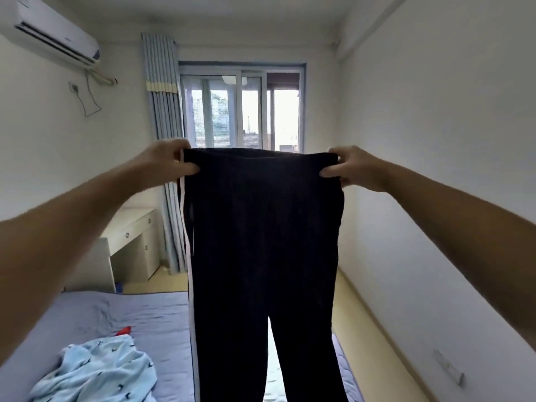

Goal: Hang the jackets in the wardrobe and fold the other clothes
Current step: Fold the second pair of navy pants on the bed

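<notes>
Dark navy trousers (261, 242) with a white side stripe hang in the air in front of me, waistband up and both legs dangling over the bed. My left hand (168, 161) pinches the left end of the waistband. My right hand (351, 168) pinches the right end, so the waist is stretched flat between them. A crumpled light blue garment (98, 369) with small dark marks lies on the bed at the lower left, with a bit of red cloth (123, 331) showing behind it.
The bed (150, 320) with a grey-blue sheet fills the lower left. Beyond it a white desk (130, 227) stands against the left wall, beside a curtain (165, 146) and a window (243, 111). A strip of yellowish floor (365, 343) runs along the right wall.
</notes>
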Demonstrator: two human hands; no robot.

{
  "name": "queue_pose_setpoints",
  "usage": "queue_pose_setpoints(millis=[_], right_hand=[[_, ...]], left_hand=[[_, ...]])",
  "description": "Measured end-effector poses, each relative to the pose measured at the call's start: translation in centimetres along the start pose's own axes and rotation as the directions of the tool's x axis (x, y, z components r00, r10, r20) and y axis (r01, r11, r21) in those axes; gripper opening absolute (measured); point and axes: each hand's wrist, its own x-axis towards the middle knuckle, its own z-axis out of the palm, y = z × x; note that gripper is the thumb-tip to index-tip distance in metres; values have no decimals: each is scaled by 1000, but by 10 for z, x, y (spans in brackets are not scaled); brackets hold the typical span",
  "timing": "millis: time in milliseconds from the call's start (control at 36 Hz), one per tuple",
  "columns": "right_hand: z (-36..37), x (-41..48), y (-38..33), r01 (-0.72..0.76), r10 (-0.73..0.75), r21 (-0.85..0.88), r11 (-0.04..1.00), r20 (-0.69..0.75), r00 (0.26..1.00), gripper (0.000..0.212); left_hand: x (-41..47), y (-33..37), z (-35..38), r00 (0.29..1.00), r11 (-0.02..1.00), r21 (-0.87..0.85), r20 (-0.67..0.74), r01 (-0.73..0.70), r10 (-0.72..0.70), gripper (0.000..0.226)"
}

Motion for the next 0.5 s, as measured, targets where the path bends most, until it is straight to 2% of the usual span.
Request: queue_pose_setpoints(millis=[56,111,167,222,278,361,444,500], right_hand=[[16,-10,17,-55,63,171,984,-42,997,29],[37,-23,36,-148,185,303,941,-97,978,43],[64,-43,53,-213,289,406,889,-136,948,36],[97,-69,69,-236,354,476,847,-175,919,18],[132,-96,81,-219,378,521,825,-221,899,5],[181,-128,93,-163,364,559,813,-269,892,7],[213,-146,102,-121,309,503,856,-311,899,12],[223,-154,108,-139,303,457,878,-308,902,11]], left_hand=[[-16,-1,24,995,940,-327,9,101,-104,20],[-34,-4,56,964,834,-505,-9,224,-265,27],[-57,-5,90,912,749,-584,-36,312,-408,32],[-86,-3,127,882,660,-674,-25,333,-470,23],[-118,5,164,864,600,-722,-5,345,-503,13],[-162,21,210,860,576,-733,23,362,-510,14],[-194,34,237,865,555,-730,99,399,-491,12],[-208,38,247,873,582,-705,107,404,-476,10]])
